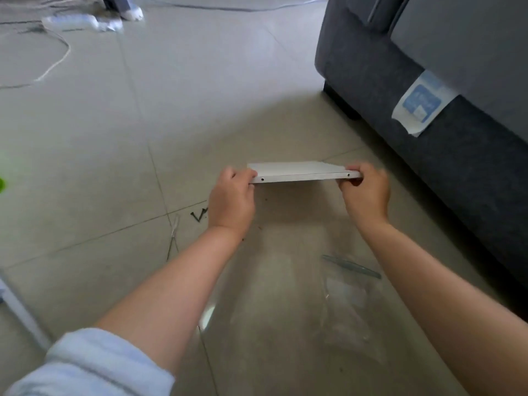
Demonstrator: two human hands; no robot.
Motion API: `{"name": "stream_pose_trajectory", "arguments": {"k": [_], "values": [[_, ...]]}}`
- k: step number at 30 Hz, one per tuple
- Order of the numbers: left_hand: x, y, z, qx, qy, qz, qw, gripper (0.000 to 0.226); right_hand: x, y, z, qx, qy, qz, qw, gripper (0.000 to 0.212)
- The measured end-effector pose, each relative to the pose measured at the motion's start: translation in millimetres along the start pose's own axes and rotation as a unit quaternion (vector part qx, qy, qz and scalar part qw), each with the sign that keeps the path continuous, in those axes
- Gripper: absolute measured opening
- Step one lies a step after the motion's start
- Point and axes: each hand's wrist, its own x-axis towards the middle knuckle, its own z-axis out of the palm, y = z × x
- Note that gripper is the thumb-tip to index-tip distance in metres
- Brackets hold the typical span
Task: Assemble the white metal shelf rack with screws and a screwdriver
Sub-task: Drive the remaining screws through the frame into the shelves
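1. Above the tiled floor (85,138), just in front of a dark grey sofa (428,138): a white metal shelf panel (303,171) held level in mid-air, long edge toward the camera, clear of the tiles.
2. Along that near edge: two small screw holes, one beside each end, each just inboard of a hand.
3. Judged stiff and light: a thin sheet with a folded rim, carried flat with no visible sag between the two holds.
4. Judged smooth and a little slippery on its painted faces; probably easy to scratch or dent at the corners if dropped on tile.
5. Best taken at the two short ends, around the folded rim, leaving both screw holes uncovered, much as held here.
6. At the left end: left hand (231,195) clamped on the panel, fingers curled around the rim, thumb on top.
7. At the right end: right hand (365,190) gripping likewise, thumb over the top face, fingers tucked beneath.
8. Hands well apart, the whole length of the panel between them; neither slack.
9. On the floor under and near the arms: dark screws (199,215) left of the left wrist, a clear plastic bag (351,292) below the right forearm, a thin wire tie (173,235) further left.
10. No screwdriver identifiable in view; a white bar (20,310) at the lower left edge, possibly a rack part, too cut off to tell.
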Motion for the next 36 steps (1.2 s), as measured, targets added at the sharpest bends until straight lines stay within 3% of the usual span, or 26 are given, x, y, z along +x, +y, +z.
{"name": "stream_pose_trajectory", "arguments": {"k": [5,11,15,17,19,24,29,36], "values": [[0.0,4.5,-75.7,0.041,0.033,0.057,0.997,0.013,-10.7,-81.5,-35.2,-0.02,-0.019,-0.129,0.991,0.014],[-17.4,-0.4,-187.5,0.126,0.059,-0.018,0.99,0.017,-42.2,-175.9,-47.4,-0.116,-0.05,-0.277,0.953,0.022],[-45.5,-20.4,-256.3,0.155,0.07,-0.053,0.984,0.017,-77.1,-225.4,-42.6,-0.202,-0.128,-0.403,0.883,0.021],[-63.6,-30.4,-284.7,0.145,0.065,-0.065,0.985,0.016,-96.1,-247.5,-39.9,-0.243,-0.2,-0.434,0.844,0.01],[-83.2,-40.1,-305.3,0.132,0.055,-0.072,0.987,0.015,-118.8,-267.2,-39.7,-0.292,-0.259,-0.454,0.801,0.012],[-126.7,-60.1,-327.0,0.121,0.019,-0.077,0.989,0.013,-176.3,-289.2,-29.3,-0.416,-0.266,-0.555,0.669,0.025],[-146.0,-79.8,-332.3,0.136,-0.014,-0.084,0.987,0.013,-196.5,-291.6,-11.3,-0.453,-0.342,-0.558,0.606,0.03],[-141.9,-95.7,-360.6,0.193,-0.011,-0.05,0.98,0.031,-199.8,-319.2,5.1,-0.434,-0.409,-0.528,0.605,0.03]]}}
